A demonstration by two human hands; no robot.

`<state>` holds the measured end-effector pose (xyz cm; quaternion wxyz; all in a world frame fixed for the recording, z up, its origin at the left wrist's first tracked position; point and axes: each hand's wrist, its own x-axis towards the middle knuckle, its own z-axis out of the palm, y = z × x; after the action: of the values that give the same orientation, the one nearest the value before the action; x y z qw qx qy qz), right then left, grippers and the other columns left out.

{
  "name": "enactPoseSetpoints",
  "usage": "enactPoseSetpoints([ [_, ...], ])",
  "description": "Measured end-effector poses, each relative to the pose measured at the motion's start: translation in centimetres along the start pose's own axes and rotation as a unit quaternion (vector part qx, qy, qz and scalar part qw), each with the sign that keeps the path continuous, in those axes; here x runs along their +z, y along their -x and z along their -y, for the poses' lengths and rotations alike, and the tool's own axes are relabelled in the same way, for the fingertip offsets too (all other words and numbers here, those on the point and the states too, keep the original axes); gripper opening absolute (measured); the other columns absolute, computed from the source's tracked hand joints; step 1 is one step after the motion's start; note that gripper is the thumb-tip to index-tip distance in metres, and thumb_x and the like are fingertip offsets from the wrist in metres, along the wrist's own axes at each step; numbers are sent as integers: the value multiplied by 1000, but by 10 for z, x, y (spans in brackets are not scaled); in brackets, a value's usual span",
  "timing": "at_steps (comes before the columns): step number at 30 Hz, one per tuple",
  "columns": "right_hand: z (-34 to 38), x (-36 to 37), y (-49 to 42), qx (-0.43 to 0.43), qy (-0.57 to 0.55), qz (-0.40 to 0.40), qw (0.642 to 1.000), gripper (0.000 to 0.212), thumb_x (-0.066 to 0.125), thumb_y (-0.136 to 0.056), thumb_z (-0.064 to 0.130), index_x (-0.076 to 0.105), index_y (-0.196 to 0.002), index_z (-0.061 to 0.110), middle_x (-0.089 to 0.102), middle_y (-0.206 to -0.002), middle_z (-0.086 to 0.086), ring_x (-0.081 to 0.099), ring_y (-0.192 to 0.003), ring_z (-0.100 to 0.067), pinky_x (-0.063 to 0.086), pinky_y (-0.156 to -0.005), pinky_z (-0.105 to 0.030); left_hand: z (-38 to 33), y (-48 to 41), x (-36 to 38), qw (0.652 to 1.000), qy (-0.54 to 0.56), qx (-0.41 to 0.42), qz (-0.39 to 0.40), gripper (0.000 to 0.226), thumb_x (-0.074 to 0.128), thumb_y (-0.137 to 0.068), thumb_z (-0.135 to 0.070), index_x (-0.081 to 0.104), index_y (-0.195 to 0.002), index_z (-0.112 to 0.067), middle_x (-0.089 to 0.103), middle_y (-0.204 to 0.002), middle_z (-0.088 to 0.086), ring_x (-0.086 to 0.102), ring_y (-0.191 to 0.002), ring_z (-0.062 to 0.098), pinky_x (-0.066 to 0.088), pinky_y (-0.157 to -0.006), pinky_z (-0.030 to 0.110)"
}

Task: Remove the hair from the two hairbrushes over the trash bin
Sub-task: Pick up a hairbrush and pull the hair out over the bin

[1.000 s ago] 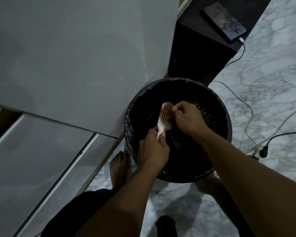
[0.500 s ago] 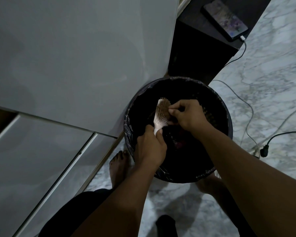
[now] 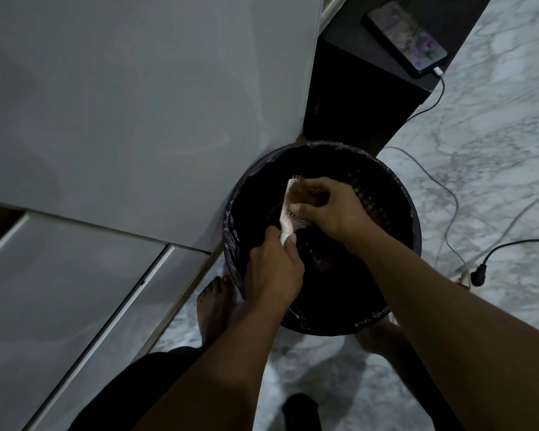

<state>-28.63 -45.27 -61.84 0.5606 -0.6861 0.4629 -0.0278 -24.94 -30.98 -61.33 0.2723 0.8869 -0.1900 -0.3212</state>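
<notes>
Inspector A: Start nearest. What is underfoot?

Inspector B: Two bare feet, the left foot [image 3: 213,309] clear, the other half hidden behind the bin. They stand on a glossy, veined marble floor [image 3: 495,188].

A: The hands?

B: The left hand [image 3: 274,270] is curled tight around the pale handle of one brush [image 3: 288,209], thumb pressed on the handle's end. The brush stands nearly upright over the bin, bristles facing the right hand.

A: And the right hand?

B: The right hand [image 3: 330,208] lies across the bristle face, fingers bent in and touching the bristles. Whether hair is pinched between them I cannot tell; the fingers are blurred.

A: How many brushes?

B: One in view.

A: The bin?

B: One round bin [image 3: 413,231] lined with a crinkled black bag; a perforated wall shows inside on the right. Both hands and the brush are above its opening.

A: Further off?

B: Smooth pale panels [image 3: 137,88] to the left. A dark matte stand [image 3: 355,98] behind the bin carries one phone [image 3: 405,37], screen lit, with a white cable plugged in. Several cables trail across the floor; one ends in a black plug [image 3: 478,276].
</notes>
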Motion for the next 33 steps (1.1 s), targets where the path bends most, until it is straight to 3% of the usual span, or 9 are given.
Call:
enactPoseSetpoints([
  [4,-5,-3,-7,37,-37,-59,997,5,75,-87,7,76,-87,12,77,-85,-8,74,-62,-15,60,-61,-23,1,-1,-2,1000,1,-2,2,23,44,-104,-41,43,-94,-20,63,-89,12,62,-75,32,37,-57,34],
  [9,6,-7,-5,155,-240,-46,957,20,47,-97,-8,63,-86,-4,68,-83,-20,69,-69,-26,65,-69,-38,-1,-2,-4,1000,-13,-8,1,23,42,-105,-43,45,-100,-21,62,-93,12,55,-72,28,30,-52,32],
  [12,8,-6,-4,160,-217,-66,961,26,40,-93,-1,56,-75,8,63,-84,-14,68,-83,-38,62,-79,-54,-1,0,-2,1000,-16,-2,2,25,42,-104,-42,47,-105,-18,63,-94,12,61,-78,30,37,-59,34],
  [14,11,-6,-3,117,-157,-55,979,19,45,-90,8,61,-97,16,62,-94,-4,66,-95,-33,59,-85,-53,-2,1,-3,1000,-25,6,3,26,41,-105,-42,47,-108,-17,63,-95,13,61,-77,30,37,-60,34],
  [17,15,-6,0,62,-126,-15,990,52,61,-93,31,46,-143,25,58,-117,5,59,-101,-8,48,-81,-24,-6,4,-6,999,-41,29,4,20,40,-106,-40,42,-103,-21,59,-91,8,54,-70,24,36,-59,33],
  [19,10,-3,0,-9,-48,-31,998,54,75,-85,38,58,-134,21,65,-117,6,62,-105,-7,48,-87,-19,-7,5,-6,998,-50,40,3,18,40,-106,-40,40,-101,-23,57,-89,5,52,-69,24,37,-59,33],
  [22,5,-3,-3,-23,13,-107,994,18,81,-82,26,77,-98,18,74,-89,5,71,-85,-7,53,-75,-11,-7,5,-5,998,-49,38,-1,21,40,-105,-43,39,-98,-23,57,-87,5,53,-69,25,37,-59,33],
  [25,5,-5,-8,30,-86,-125,988,5,77,-87,13,75,-83,11,76,-86,-11,76,-75,-23,64,-66,-32,-7,2,-5,999,-32,30,-9,23,41,-105,-43,43,-101,-21,61,-89,9,58,-72,27,38,-59,33],
  [33,14,-10,-8,194,-342,-123,911,27,38,-99,-7,57,-110,7,65,-96,-16,69,-74,-27,64,-60,-41,-9,1,-6,999,-39,22,-2,24,41,-105,-45,45,-106,-22,61,-90,6,56,-70,24,35,-55,32],
])
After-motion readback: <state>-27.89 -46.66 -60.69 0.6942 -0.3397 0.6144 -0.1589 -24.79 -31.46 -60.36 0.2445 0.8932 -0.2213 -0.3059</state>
